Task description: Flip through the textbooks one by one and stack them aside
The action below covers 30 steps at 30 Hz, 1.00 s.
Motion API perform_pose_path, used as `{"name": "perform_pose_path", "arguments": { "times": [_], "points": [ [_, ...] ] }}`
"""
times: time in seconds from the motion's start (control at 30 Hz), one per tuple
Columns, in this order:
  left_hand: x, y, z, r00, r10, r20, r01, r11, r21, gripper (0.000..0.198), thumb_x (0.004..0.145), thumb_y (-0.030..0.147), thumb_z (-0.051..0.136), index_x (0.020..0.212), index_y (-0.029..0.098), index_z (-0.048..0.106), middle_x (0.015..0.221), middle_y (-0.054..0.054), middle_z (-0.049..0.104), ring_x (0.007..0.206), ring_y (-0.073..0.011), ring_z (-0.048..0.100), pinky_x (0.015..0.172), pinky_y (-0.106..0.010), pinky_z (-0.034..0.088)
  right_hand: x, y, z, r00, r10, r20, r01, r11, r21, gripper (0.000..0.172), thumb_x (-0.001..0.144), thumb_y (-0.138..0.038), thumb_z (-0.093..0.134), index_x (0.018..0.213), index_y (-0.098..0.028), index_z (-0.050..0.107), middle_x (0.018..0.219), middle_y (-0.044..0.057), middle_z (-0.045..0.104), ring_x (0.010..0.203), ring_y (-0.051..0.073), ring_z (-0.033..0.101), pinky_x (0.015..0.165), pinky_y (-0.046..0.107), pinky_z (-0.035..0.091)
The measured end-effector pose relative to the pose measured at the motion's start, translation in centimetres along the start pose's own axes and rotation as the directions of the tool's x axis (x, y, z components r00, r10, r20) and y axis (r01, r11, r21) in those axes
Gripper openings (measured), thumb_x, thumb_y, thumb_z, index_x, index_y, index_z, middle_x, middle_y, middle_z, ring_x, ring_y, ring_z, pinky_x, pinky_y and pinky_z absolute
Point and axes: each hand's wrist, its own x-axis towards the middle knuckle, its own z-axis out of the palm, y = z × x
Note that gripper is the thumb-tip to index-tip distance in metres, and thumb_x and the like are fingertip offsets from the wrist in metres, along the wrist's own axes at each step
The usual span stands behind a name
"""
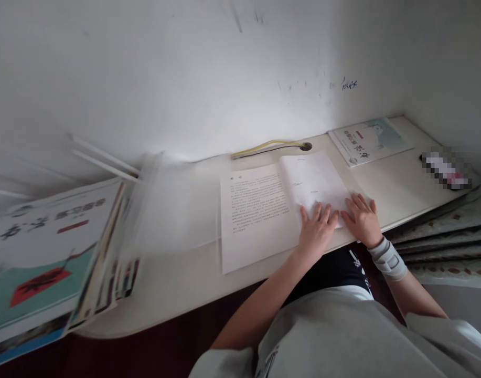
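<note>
An open paper booklet (pixel 259 210) lies on the desk in front of me. Its left page carries dense printed text, while the narrower right page (pixel 313 173) is mostly blank. My left hand (pixel 318 230) rests on the lower part of that right page, fingers stretched out. Beside it, at the page's lower right edge, my right hand (pixel 363 218) lies flat with its fingers spread. A grey strap (pixel 388 259) circles my right wrist. Neither hand grips anything visible.
A stack of books (pixel 55 231) stands at the left, beside a blurred translucent sheet (pixel 177 205). Toward the back right lies another book (pixel 370 140), with a pixelated phone-like object (pixel 446 169) nearer the corner. A yellow cable (pixel 267 145) enters a desk hole; patterned curtain (pixel 440 236) hangs right.
</note>
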Motion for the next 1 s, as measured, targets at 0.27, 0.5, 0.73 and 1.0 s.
{"name": "perform_pose_path", "arguments": {
  "times": [0.27, 0.5, 0.73, 1.0],
  "points": [
    [0.6, 0.4, 0.0, 0.999, 0.025, 0.040, -0.024, 1.000, -0.015, 0.043, 0.095, 0.019, 0.025, 0.132, 0.019, 0.048, 0.140, -0.012, 0.047, 0.132, -0.0321, 0.037, 0.099, -0.074, 0.026, 0.0, 0.1, 0.1, 0.999, -0.007, -0.033, 0.008, 0.999, 0.031, 0.038, 0.092, -0.036, 0.042, 0.118, -0.014, 0.058, 0.128, 0.017, 0.057, 0.124, 0.031, 0.047, 0.100, 0.057, 0.030],
    [0.7, 0.5, 0.2, 0.999, 0.035, 0.022, -0.035, 0.999, 0.013, 0.044, 0.094, 0.018, 0.029, 0.136, 0.018, 0.043, 0.141, -0.014, 0.044, 0.133, -0.0310, 0.035, 0.102, -0.070, 0.026, 0.0, -0.1, 0.0, 0.999, 0.016, -0.036, -0.015, 0.999, 0.042, 0.036, 0.091, -0.031, 0.041, 0.118, -0.014, 0.059, 0.129, 0.016, 0.056, 0.125, 0.031, 0.045, 0.100, 0.056, 0.031],
    [-0.7, -1.0, -0.3, 0.998, -0.062, 0.030, 0.061, 0.998, 0.031, 0.046, 0.093, 0.016, 0.030, 0.137, 0.022, 0.043, 0.146, -0.012, 0.039, 0.136, -0.0358, 0.028, 0.099, -0.072, 0.026, 0.1, -0.4, -0.3, 0.999, 0.046, 0.019, -0.046, 0.999, -0.003, 0.039, 0.091, -0.034, 0.041, 0.122, -0.015, 0.057, 0.133, 0.017, 0.052, 0.128, 0.032, 0.042, 0.101, 0.056, 0.031],
    [-0.1, 0.2, -0.5, 0.998, -0.030, 0.048, 0.030, 1.000, 0.004, 0.044, 0.094, 0.017, 0.028, 0.134, 0.024, 0.046, 0.142, -0.010, 0.044, 0.135, -0.0337, 0.031, 0.098, -0.074, 0.026, 0.2, -0.3, -0.4, 0.998, 0.045, 0.036, -0.045, 0.999, 0.000, 0.039, 0.092, -0.035, 0.042, 0.121, -0.015, 0.058, 0.133, 0.016, 0.053, 0.127, 0.031, 0.043, 0.102, 0.055, 0.031]
  ]
}}
